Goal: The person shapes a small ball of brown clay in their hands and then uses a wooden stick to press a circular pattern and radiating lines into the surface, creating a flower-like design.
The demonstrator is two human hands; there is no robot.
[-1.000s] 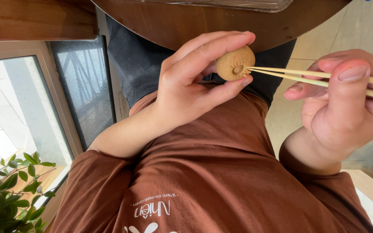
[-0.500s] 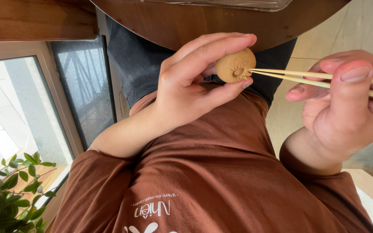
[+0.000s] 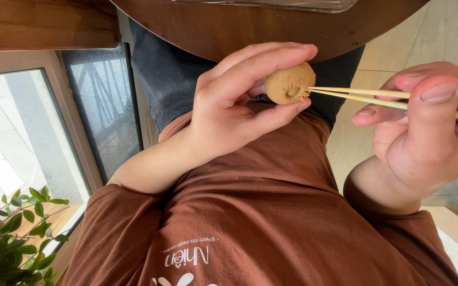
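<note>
My left hand (image 3: 239, 100) grips a small round tan ball (image 3: 289, 83), pinched between fingers above and thumb below. The ball has a dimple with radiating grooves on the side facing right. My right hand (image 3: 425, 132) holds two thin pale wooden sticks (image 3: 377, 96) like chopsticks, and their tips touch the dimple in the ball. Both hands hover over my lap, above a brown shirt (image 3: 261, 222).
A round dark wooden table edge (image 3: 229, 26) lies just beyond the hands. A window with a pale frame (image 3: 64, 111) is at left, a green leafy plant (image 3: 6, 238) at lower left. Beige floor tiles (image 3: 441, 37) show at right.
</note>
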